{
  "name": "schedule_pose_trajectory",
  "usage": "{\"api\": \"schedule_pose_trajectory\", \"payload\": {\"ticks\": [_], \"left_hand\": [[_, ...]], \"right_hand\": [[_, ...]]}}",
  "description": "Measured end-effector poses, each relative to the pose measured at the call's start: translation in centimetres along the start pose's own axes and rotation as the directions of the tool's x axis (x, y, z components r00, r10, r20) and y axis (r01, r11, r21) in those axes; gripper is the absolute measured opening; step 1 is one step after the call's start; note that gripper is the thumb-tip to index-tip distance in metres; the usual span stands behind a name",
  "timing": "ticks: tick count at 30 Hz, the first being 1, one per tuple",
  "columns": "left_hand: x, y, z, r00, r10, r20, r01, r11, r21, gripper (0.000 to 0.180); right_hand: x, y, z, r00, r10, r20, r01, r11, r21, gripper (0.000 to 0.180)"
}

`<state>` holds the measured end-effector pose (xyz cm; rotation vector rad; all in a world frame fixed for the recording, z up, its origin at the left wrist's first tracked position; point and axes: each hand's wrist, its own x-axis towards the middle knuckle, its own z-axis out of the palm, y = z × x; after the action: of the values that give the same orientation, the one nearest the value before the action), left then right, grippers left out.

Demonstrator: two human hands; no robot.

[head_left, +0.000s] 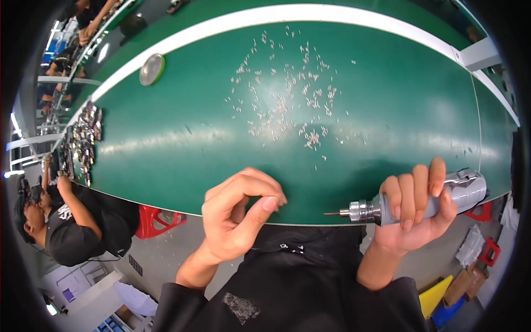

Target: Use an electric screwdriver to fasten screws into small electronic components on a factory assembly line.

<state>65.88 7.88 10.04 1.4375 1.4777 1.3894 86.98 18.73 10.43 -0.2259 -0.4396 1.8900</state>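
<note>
My right hand (415,207) is wrapped round a grey electric screwdriver (467,191) at the table's near edge. Its thin reddish bit (334,213) points left, toward my left hand (235,213). The left hand's fingers are curled in with the thumb close to the fingertips; whatever they may pinch is hidden or too small to make out. Beyond both hands, many tiny pale metallic pieces (281,108) lie scattered over the green tabletop (182,160). A few similar bits (293,248) rest on the dark clothing at my lap.
A round shallow tin (151,69) with a green rim sits at the far left. Dark shiny parts (83,135) are heaped at the table's left end, beside a seated co-worker (77,227). A white rail (310,12) borders the far edge. Red stools (157,221) stand below.
</note>
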Motion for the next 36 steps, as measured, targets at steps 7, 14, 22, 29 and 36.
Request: {"api": "schedule_pose_trajectory", "payload": {"ticks": [7, 14, 22, 29, 36], "left_hand": [[-1.4, 0.0, 3.0, 0.983, -0.175, 0.057, 0.157, 0.631, -0.760, 0.013], [-1.7, -0.8, 2.7, 0.975, -0.186, 0.119, 0.204, 0.551, -0.809, 0.014], [-1.4, -0.2, 2.3, 0.958, -0.256, 0.132, 0.270, 0.637, -0.722, 0.010], [-1.4, -0.4, 3.2, 0.989, 0.123, -0.078, -0.128, 0.990, -0.057, 0.010], [-0.3, -0.8, 3.6, 0.998, 0.052, -0.043, -0.058, 0.989, -0.138, 0.009]], "right_hand": [[0.7, 2.3, 3.8, 0.997, -0.061, 0.055, 0.055, 0.993, 0.102, 0.015], [0.4, 2.9, 3.6, 0.997, -0.067, 0.037, 0.062, 0.990, 0.123, 0.013], [0.4, 2.6, 3.8, 0.994, -0.078, 0.078, 0.074, 0.996, 0.051, 0.011], [0.0, 2.4, 3.7, 0.990, -0.131, 0.055, 0.133, 0.990, -0.041, 0.011], [1.0, 2.4, 2.9, 0.992, -0.127, 0.000, 0.127, 0.991, 0.032, 0.012]]}}
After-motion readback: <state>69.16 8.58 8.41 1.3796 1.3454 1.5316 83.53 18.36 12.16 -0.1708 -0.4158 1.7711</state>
